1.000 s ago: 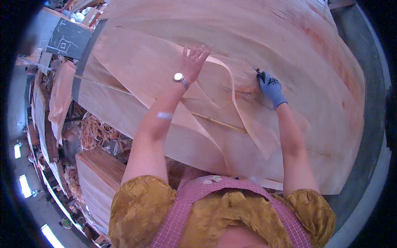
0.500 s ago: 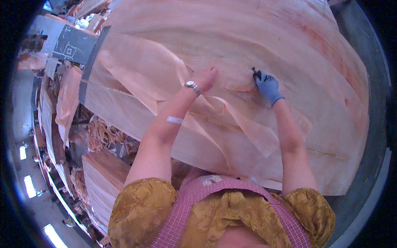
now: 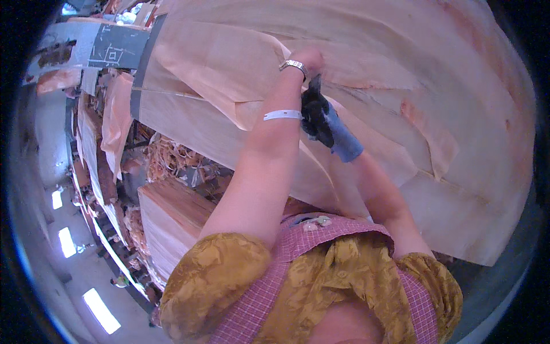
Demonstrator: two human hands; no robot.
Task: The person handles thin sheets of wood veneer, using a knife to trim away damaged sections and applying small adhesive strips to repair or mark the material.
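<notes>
Head view: broad, pale pinkish sheets of thin wood veneer (image 3: 475, 212) lie spread in front of you, overlapping, with loose folds on top. One ragged, reddish-tinged veneer piece (image 3: 431, 137) lies on them, to the right of your hands. Your bare left hand (image 3: 311, 60) is over the sheets with its fingers curled in; I cannot tell whether it grips an edge. Your right hand (image 3: 325, 125), in a blue-and-black work glove, is just beside your left forearm with its fingers bent; whether it holds anything cannot be told. A silver metal wristwatch (image 3: 293, 67) circles your left wrist. Past the sheets' left side are a heaped tangle of pale wood strips (image 3: 169, 160), a squared stack of pinkish veneer (image 3: 166, 215) and a dark grey panel with white drawn lines (image 3: 129, 43).
</notes>
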